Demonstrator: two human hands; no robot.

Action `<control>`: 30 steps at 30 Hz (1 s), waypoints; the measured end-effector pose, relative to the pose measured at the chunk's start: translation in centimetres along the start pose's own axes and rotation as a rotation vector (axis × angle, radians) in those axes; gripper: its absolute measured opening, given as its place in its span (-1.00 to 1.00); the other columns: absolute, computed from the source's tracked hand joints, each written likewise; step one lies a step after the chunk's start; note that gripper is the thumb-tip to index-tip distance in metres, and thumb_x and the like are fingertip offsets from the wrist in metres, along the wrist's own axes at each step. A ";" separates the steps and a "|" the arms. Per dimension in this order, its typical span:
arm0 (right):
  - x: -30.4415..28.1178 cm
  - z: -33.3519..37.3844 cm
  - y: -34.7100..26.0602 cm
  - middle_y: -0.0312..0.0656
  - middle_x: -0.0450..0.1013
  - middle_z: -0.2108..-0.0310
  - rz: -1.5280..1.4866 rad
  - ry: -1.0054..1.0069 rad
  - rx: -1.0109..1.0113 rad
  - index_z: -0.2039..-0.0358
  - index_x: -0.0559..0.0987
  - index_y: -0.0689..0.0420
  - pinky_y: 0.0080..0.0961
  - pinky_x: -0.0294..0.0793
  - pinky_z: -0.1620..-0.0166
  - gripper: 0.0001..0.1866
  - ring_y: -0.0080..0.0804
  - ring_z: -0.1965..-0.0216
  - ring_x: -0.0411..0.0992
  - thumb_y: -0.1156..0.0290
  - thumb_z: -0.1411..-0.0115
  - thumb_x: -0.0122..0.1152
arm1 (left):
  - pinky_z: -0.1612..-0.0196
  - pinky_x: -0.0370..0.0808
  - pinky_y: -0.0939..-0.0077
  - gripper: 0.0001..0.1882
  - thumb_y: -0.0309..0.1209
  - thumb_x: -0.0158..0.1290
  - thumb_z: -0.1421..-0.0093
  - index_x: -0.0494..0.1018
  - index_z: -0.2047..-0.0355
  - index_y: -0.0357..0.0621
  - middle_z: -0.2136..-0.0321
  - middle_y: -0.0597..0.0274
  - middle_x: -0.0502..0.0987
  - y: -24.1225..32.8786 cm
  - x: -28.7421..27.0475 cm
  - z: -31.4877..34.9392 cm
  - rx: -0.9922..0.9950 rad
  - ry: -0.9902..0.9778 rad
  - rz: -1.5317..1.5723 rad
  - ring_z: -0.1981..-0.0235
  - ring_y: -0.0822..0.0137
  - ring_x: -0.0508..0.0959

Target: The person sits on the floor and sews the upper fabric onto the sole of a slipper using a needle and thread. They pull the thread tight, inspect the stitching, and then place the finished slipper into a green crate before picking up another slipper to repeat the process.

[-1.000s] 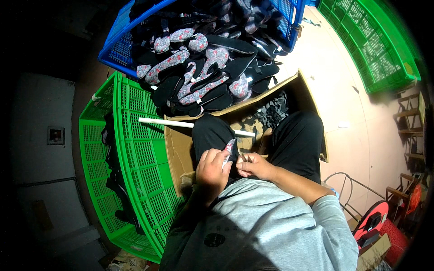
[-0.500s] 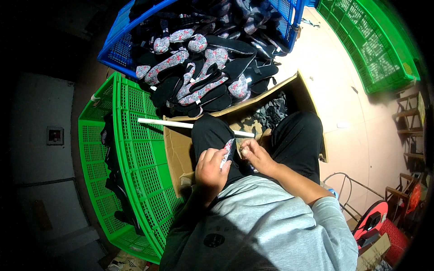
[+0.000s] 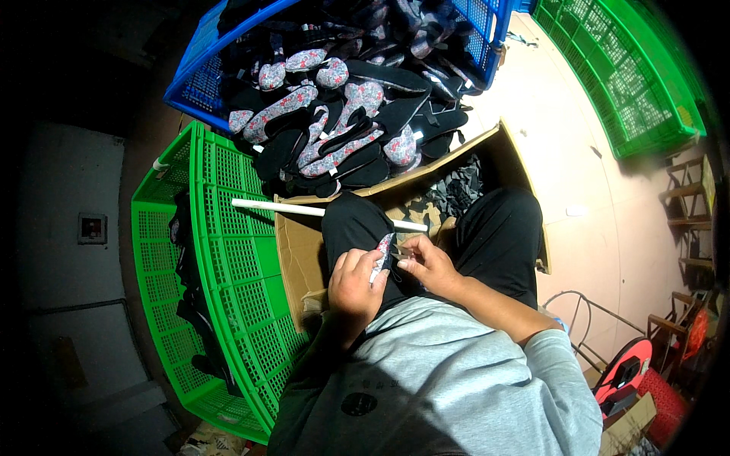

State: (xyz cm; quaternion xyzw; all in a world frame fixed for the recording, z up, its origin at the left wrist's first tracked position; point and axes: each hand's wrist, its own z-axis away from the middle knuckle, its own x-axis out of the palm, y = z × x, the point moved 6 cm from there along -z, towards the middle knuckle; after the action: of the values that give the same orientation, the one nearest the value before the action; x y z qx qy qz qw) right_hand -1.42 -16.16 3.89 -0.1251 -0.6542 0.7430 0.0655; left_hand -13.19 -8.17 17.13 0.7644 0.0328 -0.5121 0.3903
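Observation:
My left hand (image 3: pixel 354 283) is closed around a floral-patterned shoe piece (image 3: pixel 385 251) with black edging, held over my left thigh. My right hand (image 3: pixel 426 264) is close beside it, with fingertips pinched at the piece's edge on something too small to make out. Both hands are above an open cardboard box (image 3: pixel 298 242) between my knees. A white rod (image 3: pixel 281 206) lies across the box behind my left knee.
A blue crate (image 3: pixel 199 76) heaped with floral and black shoe pieces (image 3: pixel 342 114) stands ahead. A green crate (image 3: pixel 228 258) with dark pieces is at my left, another green crate (image 3: pixel 631 83) at far right. Grey scraps (image 3: pixel 456 190) lie in the box. Wooden stools stand at right.
My right hand rose from low by my lap to the top edge of the floral piece, then settled slightly lower beside it. My left hand has held still.

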 end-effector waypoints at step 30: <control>0.3 -0.2 -0.2 -0.31 0.39 0.20 -0.696 -0.009 -0.050 0.07 0.32 0.16 -0.65 0.39 0.07 -0.73 -0.64 0.19 0.36 0.49 -0.28 0.16 | 0.18 0.39 0.21 -0.55 -0.50 0.20 0.05 0.45 0.07 -0.21 0.37 0.08 0.42 0.4 0.0 -1.8 0.037 -0.215 -0.079 0.27 0.03 0.43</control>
State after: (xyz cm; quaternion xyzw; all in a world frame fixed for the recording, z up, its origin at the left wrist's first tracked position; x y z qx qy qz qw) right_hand -1.63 -15.89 4.04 0.1070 -0.6760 0.6604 0.3089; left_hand -11.69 -7.31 17.70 0.7101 0.0113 -0.6067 0.3571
